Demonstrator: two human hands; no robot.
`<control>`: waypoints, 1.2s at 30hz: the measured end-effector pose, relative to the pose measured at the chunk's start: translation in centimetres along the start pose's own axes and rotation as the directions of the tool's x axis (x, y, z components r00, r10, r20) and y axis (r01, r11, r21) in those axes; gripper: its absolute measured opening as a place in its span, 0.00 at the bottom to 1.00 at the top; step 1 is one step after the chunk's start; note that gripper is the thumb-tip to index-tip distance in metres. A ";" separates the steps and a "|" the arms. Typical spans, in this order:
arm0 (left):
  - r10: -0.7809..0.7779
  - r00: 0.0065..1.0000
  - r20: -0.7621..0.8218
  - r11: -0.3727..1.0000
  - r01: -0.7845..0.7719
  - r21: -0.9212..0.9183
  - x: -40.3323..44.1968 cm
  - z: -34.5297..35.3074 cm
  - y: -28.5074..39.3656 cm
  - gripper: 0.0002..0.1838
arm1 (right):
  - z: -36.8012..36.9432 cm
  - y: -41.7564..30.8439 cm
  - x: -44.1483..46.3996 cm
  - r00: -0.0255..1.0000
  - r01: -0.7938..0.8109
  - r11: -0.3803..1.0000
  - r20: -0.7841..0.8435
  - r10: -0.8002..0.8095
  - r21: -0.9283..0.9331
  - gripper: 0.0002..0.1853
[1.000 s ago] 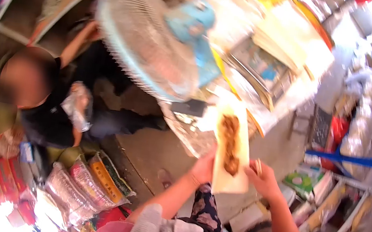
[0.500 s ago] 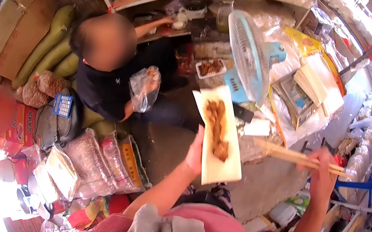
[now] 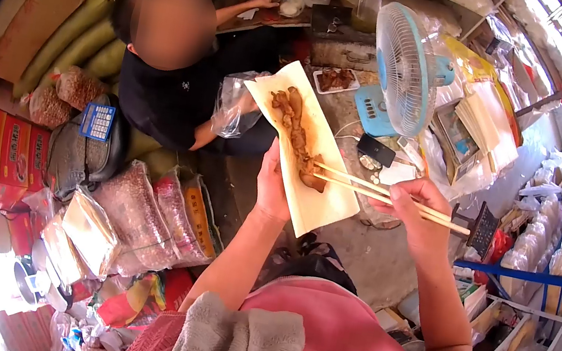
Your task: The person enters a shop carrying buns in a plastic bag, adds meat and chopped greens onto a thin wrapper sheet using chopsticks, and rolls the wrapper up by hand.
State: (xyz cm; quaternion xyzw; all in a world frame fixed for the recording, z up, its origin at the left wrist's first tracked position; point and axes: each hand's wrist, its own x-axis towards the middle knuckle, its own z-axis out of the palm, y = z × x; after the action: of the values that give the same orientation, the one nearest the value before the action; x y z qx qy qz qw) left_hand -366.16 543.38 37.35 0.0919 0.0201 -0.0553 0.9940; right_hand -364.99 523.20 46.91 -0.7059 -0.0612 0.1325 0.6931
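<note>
My left hand [image 3: 275,183] is closed on the lower left edge of a pale paper sheet [image 3: 319,215], its far fingers hidden beneath. On the sheet lies a long strip of browned, cooked meat [image 3: 296,130]. A pair of wooden chopsticks [image 3: 396,198] is gripped in my right hand [image 3: 422,212]. Their tips touch the near end of the meat. Across from me sits a person in dark clothes [image 3: 174,105], with a clear plastic bag [image 3: 237,105] over one hand. That person's other hand [image 3: 262,1] reaches to a shelf.
A blue fan [image 3: 403,69] stands beyond the paper, near a white tray of meat [image 3: 336,81] and a black phone [image 3: 376,150]. Bagged goods [image 3: 133,218] are stacked at left. A blue-railed rack [image 3: 546,278] with wrapped packs is at right.
My right hand has moved left, bringing the chopstick tips from beside the paper onto the meat. The paper in my left hand has shifted left and tilted. The view has also shifted.
</note>
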 end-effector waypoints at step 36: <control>0.270 0.867 -0.419 0.933 -0.128 0.337 7.3 -3.7 0.6 0.29 | -0.3 0.6 5.8 0.985 0.076 0.991 0.160 -0.058 -0.108 0.05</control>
State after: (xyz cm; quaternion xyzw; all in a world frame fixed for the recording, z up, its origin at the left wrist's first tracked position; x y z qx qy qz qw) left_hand -358.90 543.89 33.48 0.2527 0.2359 0.0697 0.9358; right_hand -359.42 524.48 45.73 -0.7291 -0.1466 0.1607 0.6490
